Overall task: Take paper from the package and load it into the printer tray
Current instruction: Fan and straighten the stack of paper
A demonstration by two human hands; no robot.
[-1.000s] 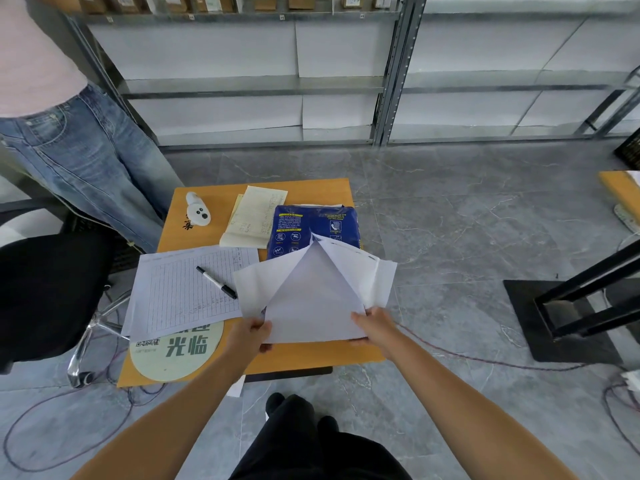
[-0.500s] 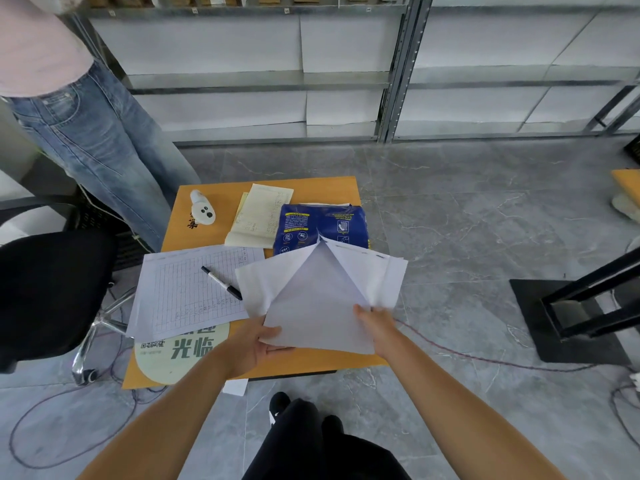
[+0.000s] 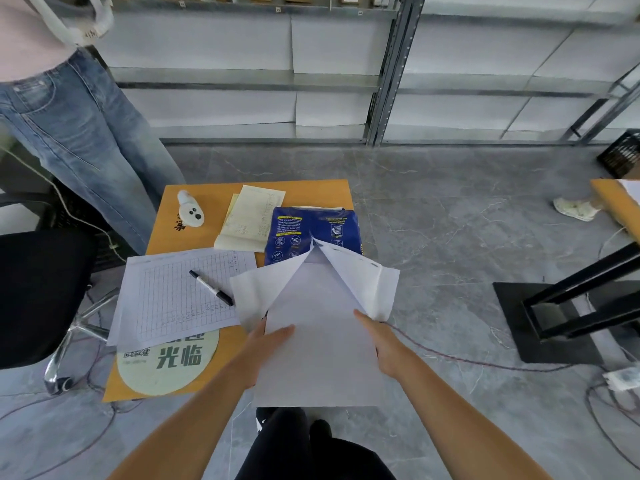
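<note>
Step in hand: extraction. At frame centre, a stack of white paper sheets [image 3: 318,344] slides out of the torn blue paper package [image 3: 311,233] on the orange wooden table [image 3: 263,188]. The left hand [image 3: 268,341] and right hand [image 3: 377,337] each clasp a side edge. No printer tray is visible; the next move likely calls for locating it.

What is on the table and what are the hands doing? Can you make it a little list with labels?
table: orange table
package: blue paper package, torn open at the near end
paper: white paper stack sticking out of the package
left hand: left hand grips the stack's left edge
right hand: right hand grips its right edge
also there: black marker on a lined form
printer: not in view
</note>
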